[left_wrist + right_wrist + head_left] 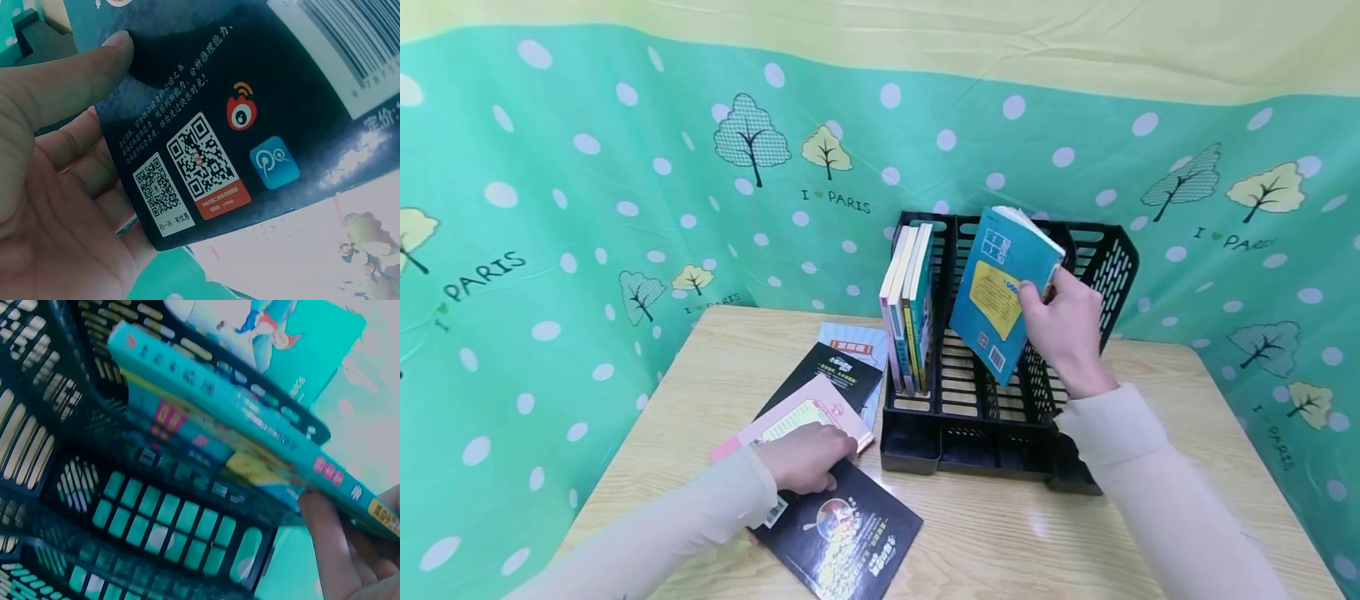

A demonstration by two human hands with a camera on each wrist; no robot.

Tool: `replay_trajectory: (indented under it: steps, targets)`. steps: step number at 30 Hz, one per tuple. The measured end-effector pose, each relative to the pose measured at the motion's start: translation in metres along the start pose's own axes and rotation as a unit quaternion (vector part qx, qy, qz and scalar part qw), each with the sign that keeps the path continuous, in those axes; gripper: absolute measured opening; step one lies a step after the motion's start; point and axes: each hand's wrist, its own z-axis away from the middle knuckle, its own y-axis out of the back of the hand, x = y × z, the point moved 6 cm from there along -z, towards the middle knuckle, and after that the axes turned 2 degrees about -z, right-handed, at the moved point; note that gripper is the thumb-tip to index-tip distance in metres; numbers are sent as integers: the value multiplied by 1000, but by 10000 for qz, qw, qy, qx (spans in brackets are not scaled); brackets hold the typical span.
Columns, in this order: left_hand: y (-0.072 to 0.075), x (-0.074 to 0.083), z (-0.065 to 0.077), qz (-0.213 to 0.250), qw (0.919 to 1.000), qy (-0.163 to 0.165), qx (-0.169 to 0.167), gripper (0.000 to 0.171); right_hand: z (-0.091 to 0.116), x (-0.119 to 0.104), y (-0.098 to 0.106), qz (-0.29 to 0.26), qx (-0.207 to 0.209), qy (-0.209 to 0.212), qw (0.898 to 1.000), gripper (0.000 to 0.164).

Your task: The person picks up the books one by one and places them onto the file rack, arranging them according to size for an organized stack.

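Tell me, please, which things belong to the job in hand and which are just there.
Likely job:
blue book in right hand
black book in left hand
black file rack
upright books
pink book

Likely just there:
spotted curtain
wooden table

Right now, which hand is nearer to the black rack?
Right. The right hand is at the black rack, holding a blue book; the left hand is off to the rack's left, gripping a black book.

Rack (910, 454): stood on table (985, 533), before curtain (625, 167).
Upright books (901, 312): stood leftmost in rack.
Book pile (842, 412): lay just left of rack.
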Motion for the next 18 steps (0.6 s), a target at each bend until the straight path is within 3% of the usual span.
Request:
replay_trajectory:
  steps: [10,18]
  targets:
    - [-2,-2,-1,3,10000,50,55,29,6,-14,-42,499,481,517,9963,28]
    - [-2,-2,-2,19,9999,56,112,30,17,-10,-63,377,584,683,9952,25]
